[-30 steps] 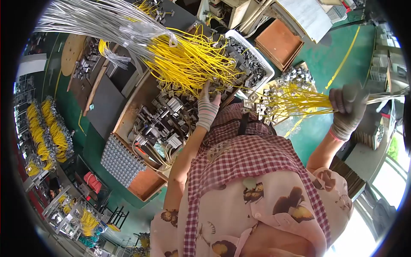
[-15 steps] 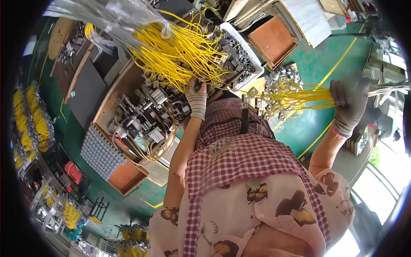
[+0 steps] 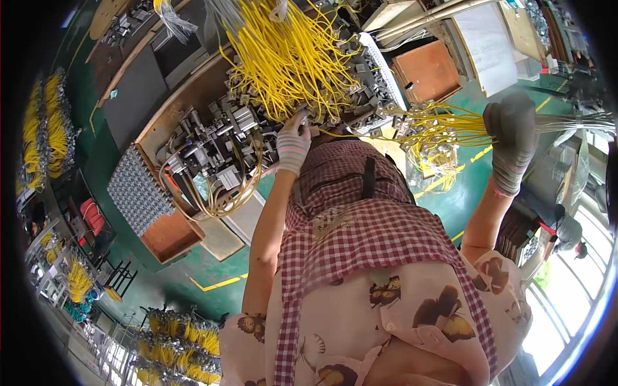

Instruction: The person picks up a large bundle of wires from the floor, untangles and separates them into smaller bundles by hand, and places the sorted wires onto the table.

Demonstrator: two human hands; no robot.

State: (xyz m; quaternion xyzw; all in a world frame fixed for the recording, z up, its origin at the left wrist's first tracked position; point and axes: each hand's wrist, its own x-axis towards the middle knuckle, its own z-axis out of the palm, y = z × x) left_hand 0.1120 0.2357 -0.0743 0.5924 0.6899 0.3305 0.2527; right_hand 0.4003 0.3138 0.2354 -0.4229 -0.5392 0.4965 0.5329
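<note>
My left hand [image 3: 293,145], in a striped glove with dark fingertips, is closed at the near edge of a big heap of yellow wires [image 3: 290,58] with metal connector ends. A single yellow wire [image 3: 351,136] runs from its fingertips toward the right. Farther right, my right hand [image 3: 512,138] is raised in a fist around a bundle of yellow wires [image 3: 444,122]. The bundle's connector ends hang to the left of the fist, and its pale grey cables [image 3: 573,122] stretch out to the right.
A wooden box [image 3: 151,138] of metal fixtures and looped tubes stands left of my left hand. Beyond the heap is a white basket [image 3: 384,67] of connectors. An orange-brown tray [image 3: 428,71] is farther right. Wire bundles hang on racks [image 3: 48,128] at far left.
The view has turned, shifting the surroundings. My left hand's fingers, apart a second ago, have closed near the heap. My right hand keeps its bundle, whose connector ends have spread and moved.
</note>
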